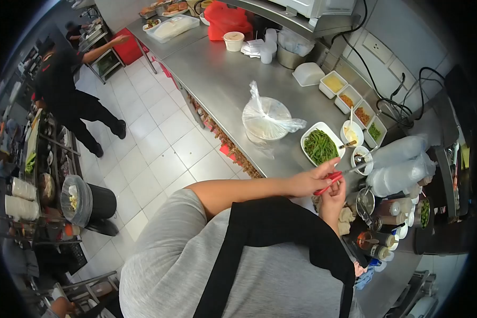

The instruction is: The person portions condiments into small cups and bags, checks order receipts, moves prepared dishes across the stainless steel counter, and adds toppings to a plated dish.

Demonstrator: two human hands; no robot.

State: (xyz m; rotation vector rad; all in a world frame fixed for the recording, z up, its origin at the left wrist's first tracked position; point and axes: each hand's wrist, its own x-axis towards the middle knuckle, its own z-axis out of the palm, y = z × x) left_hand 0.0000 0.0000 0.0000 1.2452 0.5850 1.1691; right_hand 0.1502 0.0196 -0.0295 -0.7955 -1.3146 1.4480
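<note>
Near the counter's front edge, my left hand (pixel 312 178) and my right hand (pixel 332 201) meet around a red-handled tool (pixel 329 183) that looks like scissors. Its metal part points right, toward a small bowl of dark sauce (pixel 361 160). One finger of my left hand stretches out above the handle. My right hand is closed at the handle from below. Just beyond my hands is a white square dish of green beans (pixel 321 146). A round container wrapped in a knotted clear plastic bag (pixel 267 118) stands to its left.
On the steel counter (pixel 206 69) are tubs of chopped toppings (pixel 347 100), a white sauce bowl (pixel 352 132), a red bag (pixel 225 21) and a lidded cup (pixel 233 41). Bottles and jars (pixel 389 212) crowd the right. A person in black (pixel 63 79) stands at left, near a bin (pixel 100 201).
</note>
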